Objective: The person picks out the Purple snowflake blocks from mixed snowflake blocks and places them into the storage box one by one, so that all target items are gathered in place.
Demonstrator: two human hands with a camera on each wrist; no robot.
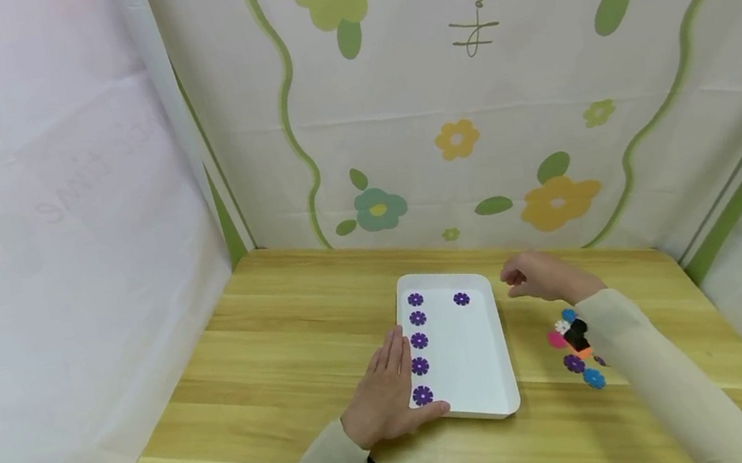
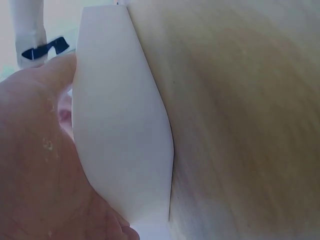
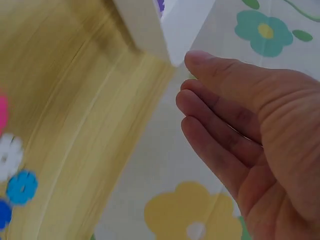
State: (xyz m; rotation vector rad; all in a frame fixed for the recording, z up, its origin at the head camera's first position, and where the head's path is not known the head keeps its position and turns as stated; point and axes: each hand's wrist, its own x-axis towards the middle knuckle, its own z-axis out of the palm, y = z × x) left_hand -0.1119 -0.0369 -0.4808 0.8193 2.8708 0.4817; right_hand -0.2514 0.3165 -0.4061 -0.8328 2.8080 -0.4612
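Observation:
A white rectangular tray (image 1: 464, 353) lies on the wooden table. Purple flower-shaped discs (image 1: 420, 366) form a column of several along its left side, and one more purple disc (image 1: 461, 299) lies near the far right corner. My left hand (image 1: 384, 393) rests against the tray's near left corner, fingers straight along the left rim and thumb along the near edge. In the left wrist view the palm lies against the tray's outer wall (image 2: 120, 110). Beyond the tray's right rim hovers my right hand (image 1: 543, 275), fingers loosely bent. Nothing shows between its thumb and fingers (image 3: 215, 142).
Right of the tray lies a loose group of flower discs, among them a pink one (image 1: 557, 339), a blue one (image 1: 594, 378) and a purple one (image 1: 574, 363). The right sleeve (image 1: 657, 365) passes beside them. A flower-printed cloth (image 1: 394, 100) hangs behind the table's far edge.

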